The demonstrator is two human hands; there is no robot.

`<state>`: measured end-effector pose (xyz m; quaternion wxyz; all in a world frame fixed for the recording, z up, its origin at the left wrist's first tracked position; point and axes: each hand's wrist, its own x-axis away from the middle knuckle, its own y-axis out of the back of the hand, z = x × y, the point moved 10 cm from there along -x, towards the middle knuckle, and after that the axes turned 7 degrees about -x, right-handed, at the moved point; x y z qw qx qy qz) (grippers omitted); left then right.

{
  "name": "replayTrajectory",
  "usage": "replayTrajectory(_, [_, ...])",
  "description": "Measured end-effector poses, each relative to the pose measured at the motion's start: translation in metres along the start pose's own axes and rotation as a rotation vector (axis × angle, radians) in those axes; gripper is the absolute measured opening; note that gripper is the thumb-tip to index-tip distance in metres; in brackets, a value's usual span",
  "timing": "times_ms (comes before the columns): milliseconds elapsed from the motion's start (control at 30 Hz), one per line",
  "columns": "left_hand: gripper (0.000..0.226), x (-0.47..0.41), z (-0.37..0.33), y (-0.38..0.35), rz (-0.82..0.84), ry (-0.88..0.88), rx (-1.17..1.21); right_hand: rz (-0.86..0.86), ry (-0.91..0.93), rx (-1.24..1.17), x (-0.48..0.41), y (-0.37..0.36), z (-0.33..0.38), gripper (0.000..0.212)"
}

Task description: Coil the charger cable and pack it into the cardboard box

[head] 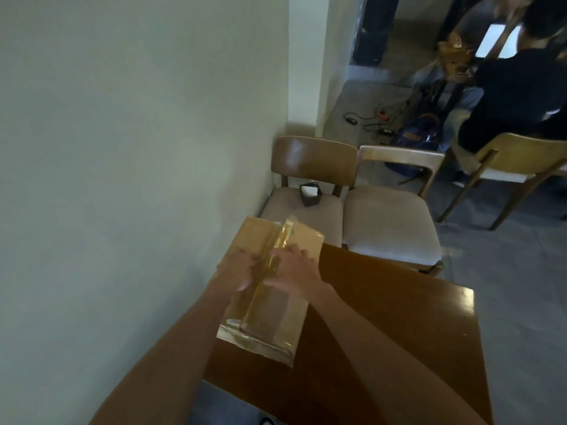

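A flat brown cardboard box [276,320] lies on the wooden table [383,332] by the wall, its flaps closed and glossy clear tape running along the middle seam. My left hand [242,268] rests on the left flap, fingers spread flat. My right hand [291,265] presses on the right flap beside the seam, fingers touching the raised tape. Neither hand grips anything that I can make out. The charger cable is not visible.
Two cushioned wooden chairs [389,222] stand just beyond the table; a small dark object [310,194] sits on the left one. The pale wall [138,148] is close on the left. A seated person [521,96] is at the far right, with cables and a backpack [417,136] on the floor.
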<state>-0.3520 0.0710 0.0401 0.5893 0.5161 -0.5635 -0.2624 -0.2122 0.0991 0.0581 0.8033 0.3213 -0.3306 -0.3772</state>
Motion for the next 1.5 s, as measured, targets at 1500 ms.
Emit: replayTrajectory(1500, [0.071, 0.007, -0.059, -0.010, 0.104, 0.033, 0.055, 0.139, -0.151, 0.119, 0.012, 0.027, -0.083, 0.081])
